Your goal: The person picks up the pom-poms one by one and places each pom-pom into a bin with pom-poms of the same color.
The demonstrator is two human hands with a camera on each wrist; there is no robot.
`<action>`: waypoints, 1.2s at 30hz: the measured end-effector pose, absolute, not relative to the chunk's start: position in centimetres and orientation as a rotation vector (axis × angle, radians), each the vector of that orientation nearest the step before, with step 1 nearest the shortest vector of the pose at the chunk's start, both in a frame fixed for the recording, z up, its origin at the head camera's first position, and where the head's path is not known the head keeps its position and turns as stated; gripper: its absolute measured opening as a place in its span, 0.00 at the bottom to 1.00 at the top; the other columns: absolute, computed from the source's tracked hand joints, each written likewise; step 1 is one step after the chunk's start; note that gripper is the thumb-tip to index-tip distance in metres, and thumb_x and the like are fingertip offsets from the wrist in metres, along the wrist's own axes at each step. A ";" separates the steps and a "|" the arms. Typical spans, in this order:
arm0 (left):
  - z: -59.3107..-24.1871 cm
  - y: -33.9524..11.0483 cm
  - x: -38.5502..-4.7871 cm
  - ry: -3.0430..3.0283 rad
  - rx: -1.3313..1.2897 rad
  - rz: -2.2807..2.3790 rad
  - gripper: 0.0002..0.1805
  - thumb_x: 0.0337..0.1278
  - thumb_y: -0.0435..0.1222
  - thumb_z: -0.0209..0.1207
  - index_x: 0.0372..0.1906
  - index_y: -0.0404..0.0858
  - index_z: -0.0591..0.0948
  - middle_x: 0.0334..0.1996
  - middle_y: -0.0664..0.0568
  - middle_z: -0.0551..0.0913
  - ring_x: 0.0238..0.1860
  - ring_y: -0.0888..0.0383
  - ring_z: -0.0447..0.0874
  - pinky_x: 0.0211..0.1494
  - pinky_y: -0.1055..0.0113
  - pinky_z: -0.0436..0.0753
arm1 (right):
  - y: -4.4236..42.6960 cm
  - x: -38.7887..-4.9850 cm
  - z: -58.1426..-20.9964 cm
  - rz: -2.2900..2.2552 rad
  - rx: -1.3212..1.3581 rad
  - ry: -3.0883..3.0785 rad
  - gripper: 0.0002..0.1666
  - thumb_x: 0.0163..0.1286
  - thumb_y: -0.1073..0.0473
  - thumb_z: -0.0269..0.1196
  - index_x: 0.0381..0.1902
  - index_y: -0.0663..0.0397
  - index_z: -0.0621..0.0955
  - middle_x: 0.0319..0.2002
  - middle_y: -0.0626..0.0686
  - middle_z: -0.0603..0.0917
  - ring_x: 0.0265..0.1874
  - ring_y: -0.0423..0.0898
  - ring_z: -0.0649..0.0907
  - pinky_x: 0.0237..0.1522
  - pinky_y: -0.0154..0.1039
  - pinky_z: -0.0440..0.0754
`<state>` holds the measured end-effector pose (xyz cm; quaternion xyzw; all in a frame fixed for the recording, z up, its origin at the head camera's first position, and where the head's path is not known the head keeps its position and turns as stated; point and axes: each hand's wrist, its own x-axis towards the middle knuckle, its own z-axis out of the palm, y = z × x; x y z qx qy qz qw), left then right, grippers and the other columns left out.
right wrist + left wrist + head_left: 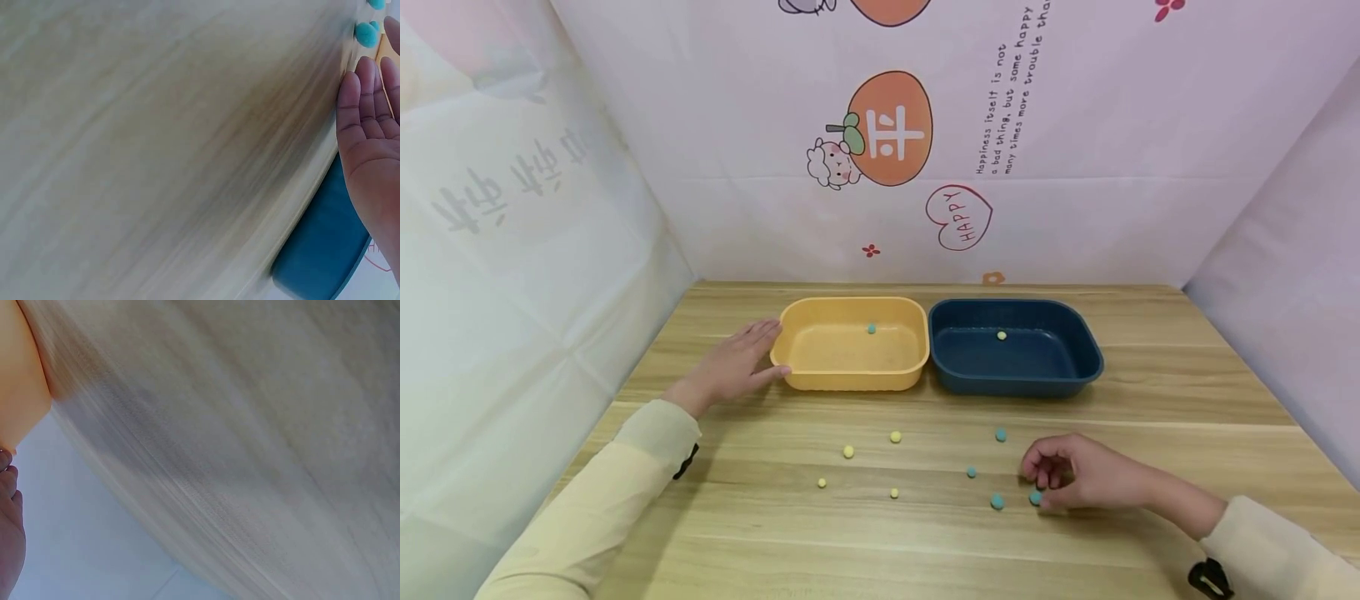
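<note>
My left hand rests against the left end of the yellow tray, fingers extended along its rim. In the left wrist view part of that tray shows beside the fingertips. My right hand is low over the table at the right, fingers bent and parted from the thumb. A small teal pom-pom lies at the thumb tip; whether they touch I cannot tell. Another teal pom-pom sits just left of it, with more teal ones behind. The right wrist view shows teal pom-poms beyond the fingertips.
Beside the yellow tray stands a dark blue tray holding a yellow pom-pom. One teal pom-pom lies inside the yellow tray. Several yellow pom-poms are scattered on the wooden table. Printed cloth walls the table in.
</note>
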<state>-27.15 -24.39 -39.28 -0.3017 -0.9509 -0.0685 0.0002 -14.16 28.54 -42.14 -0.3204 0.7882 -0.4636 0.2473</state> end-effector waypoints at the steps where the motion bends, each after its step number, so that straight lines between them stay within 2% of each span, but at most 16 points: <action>1: -39.3 -24.4 -27.2 -2.988 -0.947 -0.214 0.48 0.68 0.61 0.46 0.75 0.27 0.51 0.75 0.36 0.51 0.74 0.42 0.46 0.75 0.50 0.46 | 28.5 -14.1 -42.2 -1.259 -0.876 2.155 0.15 0.60 0.62 0.70 0.44 0.58 0.79 0.35 0.57 0.80 0.33 0.46 0.79 0.33 0.36 0.82; 9: -39.4 -24.4 -27.3 -2.986 -0.951 -0.202 0.48 0.68 0.62 0.45 0.75 0.28 0.52 0.75 0.36 0.51 0.75 0.43 0.45 0.75 0.50 0.46 | 28.2 -13.8 -42.3 -1.206 -0.889 2.222 0.16 0.57 0.60 0.73 0.42 0.53 0.80 0.33 0.51 0.80 0.31 0.44 0.78 0.29 0.34 0.80; 18: -39.3 -24.4 -27.2 -2.992 -0.948 -0.210 0.48 0.68 0.62 0.46 0.75 0.27 0.52 0.75 0.36 0.50 0.75 0.43 0.45 0.76 0.50 0.45 | 28.0 -13.7 -42.9 -1.202 -0.938 2.269 0.15 0.56 0.63 0.72 0.41 0.50 0.80 0.31 0.48 0.80 0.29 0.41 0.78 0.27 0.33 0.79; 28: -39.1 -24.3 -27.1 -3.003 -0.945 -0.228 0.48 0.68 0.61 0.46 0.75 0.28 0.51 0.75 0.36 0.51 0.75 0.43 0.45 0.76 0.51 0.45 | 28.2 -13.6 -43.4 -1.210 -0.953 2.285 0.13 0.57 0.64 0.71 0.39 0.48 0.81 0.30 0.46 0.80 0.29 0.38 0.77 0.27 0.33 0.79; 36: -39.0 -24.3 -27.0 -3.004 -0.941 -0.231 0.48 0.68 0.61 0.47 0.75 0.27 0.52 0.75 0.36 0.51 0.75 0.42 0.45 0.76 0.50 0.45 | 28.2 -13.5 -42.9 -1.224 -0.916 2.271 0.12 0.58 0.63 0.71 0.39 0.49 0.81 0.30 0.47 0.80 0.29 0.39 0.78 0.28 0.34 0.80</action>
